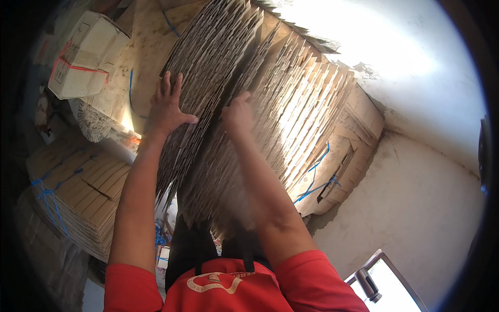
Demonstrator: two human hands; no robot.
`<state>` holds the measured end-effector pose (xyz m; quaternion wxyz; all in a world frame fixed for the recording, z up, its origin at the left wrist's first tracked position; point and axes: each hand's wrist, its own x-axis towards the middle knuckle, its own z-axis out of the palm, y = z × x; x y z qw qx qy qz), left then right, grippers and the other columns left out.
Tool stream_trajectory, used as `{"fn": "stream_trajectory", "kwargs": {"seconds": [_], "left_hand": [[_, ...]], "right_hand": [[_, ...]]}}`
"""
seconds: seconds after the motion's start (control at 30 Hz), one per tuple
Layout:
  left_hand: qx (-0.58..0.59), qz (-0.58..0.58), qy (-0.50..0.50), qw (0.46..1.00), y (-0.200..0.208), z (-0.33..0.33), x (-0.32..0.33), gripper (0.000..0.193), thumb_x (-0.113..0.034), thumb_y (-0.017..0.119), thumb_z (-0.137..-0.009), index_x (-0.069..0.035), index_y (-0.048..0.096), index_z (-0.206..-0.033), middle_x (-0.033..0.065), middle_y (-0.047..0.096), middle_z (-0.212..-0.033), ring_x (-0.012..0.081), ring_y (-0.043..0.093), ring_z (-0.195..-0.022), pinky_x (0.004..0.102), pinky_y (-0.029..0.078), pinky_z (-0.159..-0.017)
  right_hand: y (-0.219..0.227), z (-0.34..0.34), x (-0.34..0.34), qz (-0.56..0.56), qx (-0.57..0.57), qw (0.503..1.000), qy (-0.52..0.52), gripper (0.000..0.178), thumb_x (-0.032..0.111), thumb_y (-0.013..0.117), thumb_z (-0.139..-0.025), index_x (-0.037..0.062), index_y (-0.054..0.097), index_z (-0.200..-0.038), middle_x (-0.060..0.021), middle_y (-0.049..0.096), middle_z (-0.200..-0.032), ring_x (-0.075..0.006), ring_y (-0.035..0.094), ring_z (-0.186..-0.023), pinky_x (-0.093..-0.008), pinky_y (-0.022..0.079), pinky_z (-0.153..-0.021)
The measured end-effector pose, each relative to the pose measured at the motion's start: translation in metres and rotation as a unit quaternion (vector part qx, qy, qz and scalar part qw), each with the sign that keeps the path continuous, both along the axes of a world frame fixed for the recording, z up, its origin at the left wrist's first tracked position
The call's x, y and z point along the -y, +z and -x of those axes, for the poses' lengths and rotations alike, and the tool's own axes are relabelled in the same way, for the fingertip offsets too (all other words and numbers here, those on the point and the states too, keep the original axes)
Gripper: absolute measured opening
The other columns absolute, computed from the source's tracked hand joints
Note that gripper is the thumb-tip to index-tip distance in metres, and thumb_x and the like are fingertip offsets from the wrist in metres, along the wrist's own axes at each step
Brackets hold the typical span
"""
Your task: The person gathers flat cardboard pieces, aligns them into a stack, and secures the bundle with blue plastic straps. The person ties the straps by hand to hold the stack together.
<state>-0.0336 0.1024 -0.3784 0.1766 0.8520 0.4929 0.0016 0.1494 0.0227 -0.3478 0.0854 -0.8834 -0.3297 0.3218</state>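
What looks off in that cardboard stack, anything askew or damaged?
The flattened cardboard stack is fanned, sheet edges stepped rather than flush. The left hand lies flat on it; the right hand digs between sheets. No tears or spills visible.

We saw a floor (pixel 426 208) of pale bare concrete, meeting a whitewashed wall (pixel 416 83) along its far edge. A big stack of flat cartons (pixel 270 104) stood on edge there, leaning. Just beside it, against the wall, lay a bundle (pixel 343 161) of cartons bound with blue string. Well apart, at the left, another tied bundle (pixel 83 192) lay flat, with a white box (pixel 86 54) beyond it.
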Motion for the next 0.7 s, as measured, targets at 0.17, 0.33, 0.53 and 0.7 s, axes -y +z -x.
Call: {"fn": "stream_trajectory", "kwargs": {"seconds": [0.17, 0.33, 0.53, 0.7], "left_hand": [[-0.011, -0.009, 0.009, 1.000, -0.009, 0.015, 0.006, 0.139, -0.073, 0.076, -0.041, -0.025, 0.012, -0.154, 0.0142, 0.009, -0.159, 0.0461, 0.016, -0.142, 0.0660, 0.027, -0.103], [0.012, -0.022, -0.012, 1.000, -0.009, 0.001, 0.005, 0.140, -0.084, 0.067, -0.040, -0.025, 0.013, -0.154, 0.0151, 0.010, -0.158, 0.0461, 0.016, -0.141, 0.0657, 0.026, -0.103], [0.000, -0.021, -0.006, 1.000, -0.011, 0.006, 0.001, 0.140, -0.081, 0.070, -0.039, -0.025, 0.013, -0.154, 0.0160, 0.011, -0.158, 0.0457, 0.016, -0.141, 0.0653, 0.026, -0.103], [0.008, -0.016, 0.000, 1.000, -0.007, 0.006, 0.002, 0.140, -0.076, 0.074, -0.038, -0.025, 0.013, -0.154, 0.0165, 0.012, -0.157, 0.0455, 0.017, -0.141, 0.0636, 0.026, -0.104]], "right_hand": [[0.031, 0.020, -0.008, -0.012, -0.055, 0.998, 0.013, 0.076, 0.004, 0.057, -0.083, -0.0155, 0.016, -0.143, -0.0252, 0.066, -0.089, -0.0372, 0.067, -0.078, -0.0435, 0.053, -0.065], [-0.016, 0.018, -0.013, -0.004, -0.146, 0.988, -0.051, 0.075, 0.002, 0.057, -0.084, -0.0156, 0.015, -0.144, -0.0243, 0.065, -0.086, -0.0377, 0.066, -0.074, -0.0437, 0.053, -0.060], [0.018, 0.019, -0.014, 0.034, -0.080, 0.994, 0.067, 0.066, 0.002, 0.055, -0.087, -0.0117, 0.024, -0.144, -0.0219, 0.065, -0.095, -0.0329, 0.067, -0.082, -0.0405, 0.054, -0.066], [0.041, 0.010, 0.058, -0.085, 0.058, 0.994, 0.023, 0.061, 0.011, 0.058, -0.089, -0.0025, 0.033, -0.142, -0.0216, 0.052, -0.128, -0.0347, 0.051, -0.119, -0.0469, 0.042, -0.098]]}}
